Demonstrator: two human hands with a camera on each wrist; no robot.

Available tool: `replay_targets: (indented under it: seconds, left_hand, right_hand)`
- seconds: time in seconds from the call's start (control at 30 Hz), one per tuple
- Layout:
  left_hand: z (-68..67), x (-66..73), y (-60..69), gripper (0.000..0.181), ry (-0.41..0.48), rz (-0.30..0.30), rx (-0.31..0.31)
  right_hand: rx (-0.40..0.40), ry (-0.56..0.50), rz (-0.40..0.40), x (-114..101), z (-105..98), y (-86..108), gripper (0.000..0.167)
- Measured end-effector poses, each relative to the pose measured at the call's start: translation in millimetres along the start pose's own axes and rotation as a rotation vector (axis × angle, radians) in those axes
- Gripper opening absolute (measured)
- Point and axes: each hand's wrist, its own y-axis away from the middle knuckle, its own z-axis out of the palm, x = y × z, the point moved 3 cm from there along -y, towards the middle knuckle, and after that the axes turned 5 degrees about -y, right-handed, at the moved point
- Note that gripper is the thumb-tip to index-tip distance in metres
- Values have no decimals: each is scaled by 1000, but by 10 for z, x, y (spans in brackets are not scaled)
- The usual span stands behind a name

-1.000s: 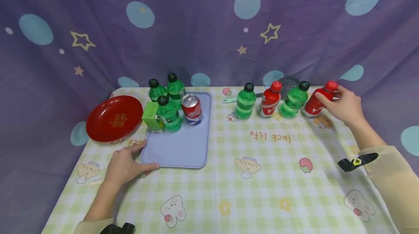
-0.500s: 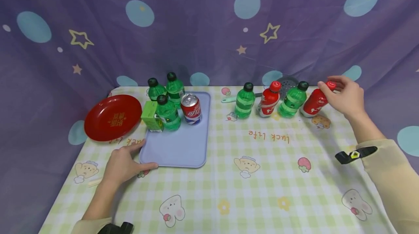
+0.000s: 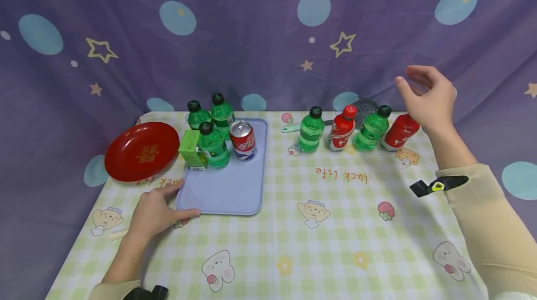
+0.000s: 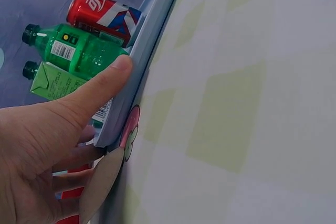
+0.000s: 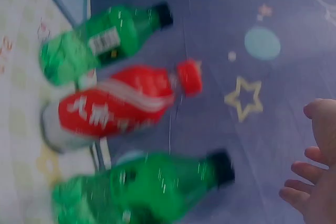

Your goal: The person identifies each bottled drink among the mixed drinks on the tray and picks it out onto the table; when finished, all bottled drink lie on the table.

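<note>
- Red bottle stands on the tablecloth below the right hand, which hides its cap in the head view.
- Nothing sits in the right hand: thumb and fingers are loosely bent with air between them, above the height of the bottle.
- To the left of that hand and lower runs the rest of the row: green bottle, second red bottle, farther green bottle. The skimmer lies behind them.
- The left hand braces the near left corner of the tray, its thumb straight along the front rim and its fingers at the side; it touches rather than clasps.
- Beyond the left hand, the can and front bottle stand on the tray, with the carton beside that bottle. Two rear bottles are farther back; whether both rest on the tray cannot be told. The plate lies beyond this hand, toward the left.
- The step in hand seems to be steadying the tray while the right hand is between holds, near the end of the row.
- Taking hold of the red bottle would call for a lower right hand, with thumb and fingers closing about its cap or neck and keeping off the neighbour just to the left.
</note>
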Motion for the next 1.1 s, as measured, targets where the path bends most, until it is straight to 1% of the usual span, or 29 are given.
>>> replay_targets:
  seconds: [0.07, 0.2, 0.4, 0.57, 0.73, 0.9, 1.1]
  left_hand:
    - [4, -2, -4, 106, -1, -3, -5]
    - [5, -3, -7, 106, 2, 2, -2]
    - [3, -3, -9, 105, 9, 8, -1]
    - [-1, -5, -3, 106, 6, 3, -2]
    - [3, -10, -4, 106, 5, -11, -7]
    - [4, -15, -2, 107, 0, -13, -13]
    - [16, -10, -18, 108, -7, -31, -39]
  right_hand:
    - [-26, -47, -35, -115, 86, 14, 48]
    - [-94, -89, -87, -329, 281, 49, 48]
    - [-225, -148, -129, -653, 586, 102, 48]
    - [-342, -199, -201, -931, 863, 163, 47]
    - [-456, -204, -267, -1104, 1171, 238, 46]
    - [-536, -195, -321, -1251, 1439, 336, 45]
    - [-624, -194, -367, -1431, 1707, 463, 45]
